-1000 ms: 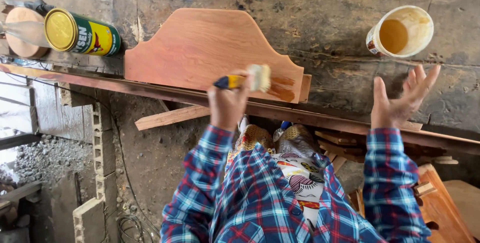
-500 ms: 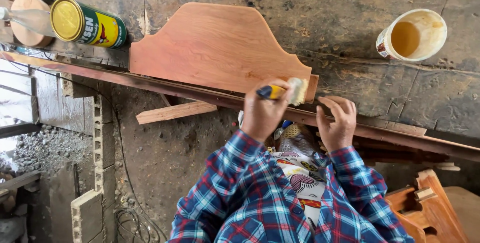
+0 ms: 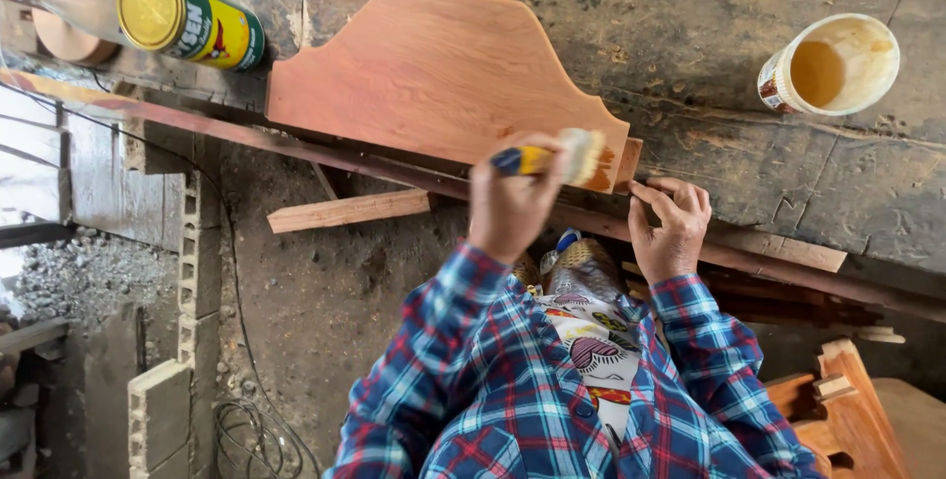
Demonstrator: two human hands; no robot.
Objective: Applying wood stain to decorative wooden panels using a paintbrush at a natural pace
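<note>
My left hand point(image 3: 512, 205) is closed around a paintbrush point(image 3: 558, 156) with a yellow and blue handle. Its pale bristles touch the right end of a reddish, curved-top wooden panel point(image 3: 443, 75) that lies flat on a dark, worn workbench point(image 3: 690, 6). My right hand point(image 3: 670, 228) rests with its fingers on the bench edge, just below the panel's right corner, and holds nothing. Both sleeves are blue and red plaid.
A white plastic cup of amber liquid point(image 3: 833, 65) stands at the upper right. A yellow-lidded green tin point(image 3: 187, 21) lies on its side at the upper left, by a round wooden disc point(image 3: 61, 11). Below the bench are a loose wooden slat point(image 3: 350, 211), concrete blocks point(image 3: 187, 292) and a wooden frame piece point(image 3: 847, 410).
My right hand came down from raised and spread to rest on the bench edge. My left hand carried the brush rightward to the panel's right end.
</note>
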